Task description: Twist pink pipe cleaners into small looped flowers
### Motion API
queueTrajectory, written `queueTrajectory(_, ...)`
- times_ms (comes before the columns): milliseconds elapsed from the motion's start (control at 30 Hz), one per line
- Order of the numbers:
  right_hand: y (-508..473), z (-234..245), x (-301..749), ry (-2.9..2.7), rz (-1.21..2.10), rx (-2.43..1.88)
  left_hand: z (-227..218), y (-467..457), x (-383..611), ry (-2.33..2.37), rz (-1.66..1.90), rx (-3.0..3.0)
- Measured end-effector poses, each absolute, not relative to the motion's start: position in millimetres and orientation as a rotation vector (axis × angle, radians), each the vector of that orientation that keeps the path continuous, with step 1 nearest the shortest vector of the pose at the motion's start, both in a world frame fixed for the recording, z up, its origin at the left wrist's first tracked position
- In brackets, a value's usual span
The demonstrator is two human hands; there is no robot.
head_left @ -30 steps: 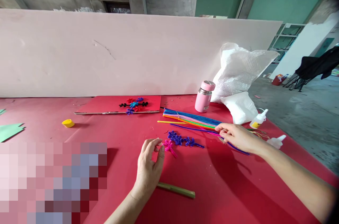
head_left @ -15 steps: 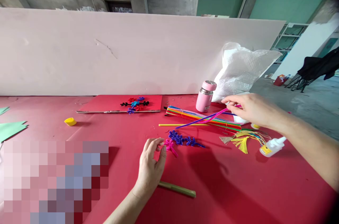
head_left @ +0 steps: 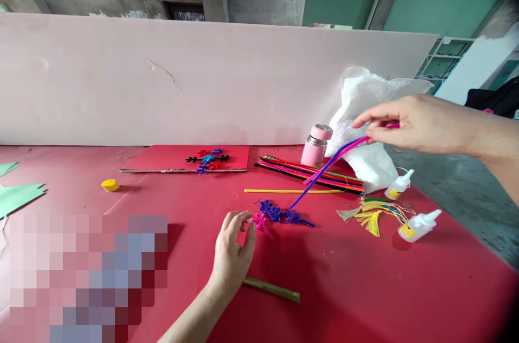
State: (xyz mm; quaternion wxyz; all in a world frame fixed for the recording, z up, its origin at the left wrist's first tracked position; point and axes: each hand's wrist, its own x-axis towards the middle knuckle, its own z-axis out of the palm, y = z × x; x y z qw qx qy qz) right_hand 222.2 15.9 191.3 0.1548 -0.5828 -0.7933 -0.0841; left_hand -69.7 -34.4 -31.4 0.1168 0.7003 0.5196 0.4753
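My right hand (head_left: 395, 122) pinches a purple pipe cleaner (head_left: 312, 183) and a pink pipe cleaner (head_left: 352, 147), raised over the table's right side. Both slant down to the left from the fingers. Near the middle, my left hand (head_left: 232, 254) hovers with bent fingers, thumb and index slightly apart. Its fingertips are right beside a pink pipe-cleaner flower (head_left: 261, 221); whether they touch is hard to tell. Purple pipe-cleaner flowers (head_left: 275, 213) lie just beyond. A tied bundle of coloured pipe cleaners (head_left: 316, 174) rests farther back, with a single yellow one (head_left: 284, 190) in front.
A green stick (head_left: 275, 290) lies by my left wrist. To the right are tassels (head_left: 368, 219) and two white glue bottles (head_left: 417, 226) (head_left: 399, 185). Behind stand a pink flask (head_left: 316, 147) and bubble wrap (head_left: 365, 111). A red board (head_left: 162, 158) bears more flowers.
My right hand has risen up and to the right, drawing the purple and pink pipe cleaners off the bundle, which has shifted and shows other colours. My left hand has hardly moved.
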Motion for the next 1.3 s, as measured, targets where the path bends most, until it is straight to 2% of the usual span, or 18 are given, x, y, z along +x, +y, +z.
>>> queueTrajectory(133, 27, 191, 221, -2.237, 0.000, -1.625, -31, -35, -70, 1.513, 1.395, 2.052)
queueTrajectory(300, 47, 164, 217, -2.270, 0.276, -1.643, -30, -35, -70, 1.514, 1.384, 2.057)
queueTrajectory(467, 54, 151, 219, -2.298, 0.266, -1.743, -29, -35, -70, 1.517, 1.381, 2.074)
queueTrajectory(633, 45, 172, 227, -2.172, 0.117, -1.839, -28, -35, -70, 1.510, 1.377, 2.083)
queueTrajectory(767, 32, 178, 228, -1.954, 0.237, -1.683, -29, -35, -69, 1.501, 1.378, 2.073)
queueTrajectory(833, 20, 163, 221, -1.780, 0.305, -1.457, -28, -34, -68, 1.508, 1.394, 2.069)
queueTrajectory(933, -5, 115, 200, -1.527, 0.523, -1.253, -19, -30, -68, 1.555, 1.377, 2.120)
queueTrajectory(1033, -32, 52, 176, -1.206, 0.780, -1.110, -3, -16, -64, 1.626, 1.087, 2.317)
queueTrajectory(1167, -57, -2, 154, -1.050, 0.818, -1.109, 12, 20, -49, 1.655, 0.810, 2.459)
queueTrajectory(1300, -66, -14, 154, -1.181, 0.777, -1.201, 6, 57, -27, 1.734, 0.569, 2.540)
